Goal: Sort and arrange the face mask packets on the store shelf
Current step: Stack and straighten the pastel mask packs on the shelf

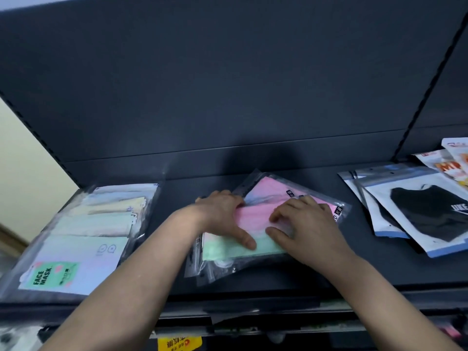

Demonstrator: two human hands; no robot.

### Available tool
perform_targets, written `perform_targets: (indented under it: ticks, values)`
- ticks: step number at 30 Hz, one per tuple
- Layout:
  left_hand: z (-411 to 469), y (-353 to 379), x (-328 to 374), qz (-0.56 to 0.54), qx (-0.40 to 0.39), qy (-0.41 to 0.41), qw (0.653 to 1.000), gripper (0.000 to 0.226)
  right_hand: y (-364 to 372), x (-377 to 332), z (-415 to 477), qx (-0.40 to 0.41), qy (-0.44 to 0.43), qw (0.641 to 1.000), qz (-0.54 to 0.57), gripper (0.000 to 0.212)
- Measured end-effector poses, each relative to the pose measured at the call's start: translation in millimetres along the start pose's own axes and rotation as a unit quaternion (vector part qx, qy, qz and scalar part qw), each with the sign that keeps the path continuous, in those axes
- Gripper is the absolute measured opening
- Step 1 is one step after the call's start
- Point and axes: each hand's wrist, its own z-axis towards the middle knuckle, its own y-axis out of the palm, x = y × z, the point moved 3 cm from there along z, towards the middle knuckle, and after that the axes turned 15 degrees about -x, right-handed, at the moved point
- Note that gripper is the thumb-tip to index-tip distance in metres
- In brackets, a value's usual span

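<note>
Dark shelf (316, 272) runs across the lower half of the frame, with a dark back panel (228, 84) above it. A cream wall (25, 173) shows at the left edge.

Centre of frame: a loose pile of clear mask packets. A pink packet (268, 188) lies toward the back, tilted. A green packet (228, 250) lies at the front, partly under it. Both hands rest on this pile.

Left hand (222, 216): palm down and flat on the pile's left part, fingers spread. Its thumb (244, 236) is straight and presses on the green packet. The fingertips end at the pink packet's edge; it cannot be told whether they slip under it.

Right hand (306, 224): palm down on the pile's right part, fingers bent, tips touching the pink packet. The thumb lies apart from the fingers on the clear plastic. No pinch shows.

Lower left of frame: a fanned stack of pastel packets (96, 224), yellow and pale green toward the back. The front one carries a green "FACE MASK" label (48, 273).

Right of frame: overlapping black mask packets (430, 214) in white and blue wrapping, well apart from the centre pile. Beyond them, at the right edge, lie orange-printed packets (453, 168).

Bottom edge: a yellow tag (179, 344) sits below the shelf front.
</note>
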Motion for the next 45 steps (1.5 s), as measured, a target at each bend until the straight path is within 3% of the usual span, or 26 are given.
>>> perform_targets:
  ticks: [2, 4, 6, 8, 11, 16, 25, 29, 31, 34, 36, 38, 41, 43, 45]
  values:
    - [3, -7, 1, -0.021, 0.015, 0.014, 1.000, 0.092, -4, 2, -3, 0.005, 0.009, 1.000, -0.013, 0.050]
    - [11, -18, 9, -0.037, 0.099, 0.043, 0.993, 0.069, -6, 2, -8, 0.015, 0.018, 0.999, -0.035, 0.054]
    - [21, -27, 28, -0.049, 0.133, 0.096, 0.985, 0.055, -4, -2, -13, 0.015, -0.004, 0.999, -0.027, 0.057]
    - [31, -27, 51, -0.047, 0.093, 0.120, 0.987, 0.050, 0, -4, -16, -0.041, -0.036, 0.998, -0.006, 0.069]
    - [42, -22, 62, -0.039, 0.037, 0.071, 0.996, 0.056, 3, 0, -21, -0.097, -0.044, 0.994, 0.000, 0.086]
    - [34, -15, 25, -0.007, 0.045, -0.002, 0.999, 0.054, 2, 12, -19, -0.131, -0.010, 0.991, -0.039, 0.106]
    - [37, -12, -38, -0.131, 0.061, 0.015, 0.989, 0.058, 14, 1, 2, -0.107, 0.003, 0.993, -0.045, 0.103]
    - [38, -25, -44, -0.122, 0.105, 0.019, 0.987, 0.056, 13, -2, 3, -0.123, -0.003, 0.991, -0.049, 0.096]
    - [28, -26, -42, -0.126, 0.158, 0.038, 0.979, 0.052, 12, 0, 1, -0.153, -0.013, 0.987, -0.042, 0.099]
    - [16, -16, -37, -0.123, 0.126, 0.050, 0.983, 0.054, 9, 2, -1, -0.172, -0.017, 0.985, 0.030, 0.113]
    - [11, -8, -32, -0.098, 0.108, 0.043, 0.988, 0.050, 8, 4, 0, -0.142, -0.015, 0.985, 0.093, 0.103]
    - [5, -4, -30, -0.116, 0.115, 0.052, 0.985, 0.047, 7, 4, 2, -0.117, -0.021, 0.988, 0.100, 0.080]
    - [-1, 1, -30, -0.153, 0.087, 0.070, 0.982, 0.041, 9, 3, 2, -0.140, -0.042, 0.984, 0.098, 0.058]
    - [-1, -2, -29, -0.163, 0.093, 0.080, 0.979, 0.031, 10, 4, 0, -0.155, -0.041, 0.982, 0.095, 0.057]
    - [4, -12, -30, -0.154, 0.151, 0.048, 0.975, 0.027, 10, 7, -3, -0.166, -0.032, 0.981, 0.092, 0.062]
